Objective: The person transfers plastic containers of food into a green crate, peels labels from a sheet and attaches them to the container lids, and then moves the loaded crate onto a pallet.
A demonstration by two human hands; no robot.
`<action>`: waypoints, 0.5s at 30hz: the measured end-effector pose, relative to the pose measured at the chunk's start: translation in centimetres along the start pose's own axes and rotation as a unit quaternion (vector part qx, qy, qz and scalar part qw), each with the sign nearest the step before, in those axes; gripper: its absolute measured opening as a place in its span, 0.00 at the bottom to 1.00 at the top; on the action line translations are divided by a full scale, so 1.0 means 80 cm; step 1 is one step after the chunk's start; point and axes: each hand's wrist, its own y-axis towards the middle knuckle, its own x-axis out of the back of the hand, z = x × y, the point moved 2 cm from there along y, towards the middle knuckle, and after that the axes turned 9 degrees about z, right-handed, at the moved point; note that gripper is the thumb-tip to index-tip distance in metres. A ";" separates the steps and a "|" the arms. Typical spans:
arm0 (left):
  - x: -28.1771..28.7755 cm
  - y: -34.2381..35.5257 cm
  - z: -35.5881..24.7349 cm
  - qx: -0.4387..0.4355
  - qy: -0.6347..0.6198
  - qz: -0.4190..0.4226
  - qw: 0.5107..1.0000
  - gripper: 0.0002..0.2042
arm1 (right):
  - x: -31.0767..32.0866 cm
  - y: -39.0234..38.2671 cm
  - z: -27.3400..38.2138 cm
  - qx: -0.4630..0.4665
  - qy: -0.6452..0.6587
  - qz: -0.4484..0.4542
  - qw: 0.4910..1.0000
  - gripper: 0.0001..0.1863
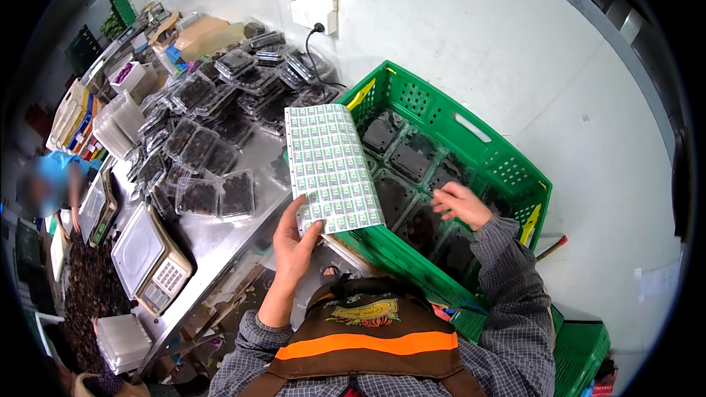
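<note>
My left hand grips the lower edge of a sheet of small green-and-white stickers, thumb on top. The sheet tilts over the near left rim of a green plastic crate. Above the crate, my right hand has its fingers curled together; whatever they may hold is too small and blurred to make out. Under it, clear plastic boxes with dark contents lie in rows inside the crate. The sheet hides the crate's left corner.
A metal table at left carries many filled clear boxes, stacked empty trays and a weighing scale. Another person in blue works at the far left. A plug and cable hang on the wall. More green crates stand at lower right.
</note>
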 end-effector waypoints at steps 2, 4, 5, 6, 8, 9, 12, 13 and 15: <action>0.003 0.000 0.004 0.019 -0.002 0.007 1.000 0.25 | -0.018 0.010 -0.011 -0.066 0.098 0.083 0.989 0.23; 0.006 -0.001 0.004 0.035 0.001 0.007 0.999 0.24 | -0.038 0.027 -0.033 -0.086 0.132 0.167 0.973 0.29; 0.007 -0.002 0.004 0.043 0.002 0.006 0.999 0.24 | -0.048 0.033 -0.040 -0.107 0.144 0.169 0.969 0.30; 0.011 -0.004 0.003 0.051 0.006 0.003 0.999 0.24 | -0.062 0.040 -0.041 -0.127 0.155 0.175 0.964 0.30; 0.018 -0.003 0.010 0.034 0.021 0.003 0.999 0.22 | -0.083 0.051 -0.047 -0.125 0.273 0.192 0.934 0.30; 0.022 -0.002 0.015 0.025 0.028 0.002 0.999 0.21 | -0.091 0.055 -0.049 -0.123 0.329 0.200 0.915 0.30; 0.032 -0.002 0.023 0.013 0.063 0.001 0.998 0.19 | -0.105 0.057 -0.045 -0.048 0.383 0.183 0.904 0.29; 0.033 -0.002 0.022 0.017 0.052 0.001 0.999 0.18 | -0.103 0.051 -0.040 -0.034 0.384 0.142 0.912 0.29; 0.034 -0.005 0.015 0.027 0.028 0.000 0.999 0.16 | -0.095 0.035 -0.017 0.027 0.313 0.067 0.947 0.30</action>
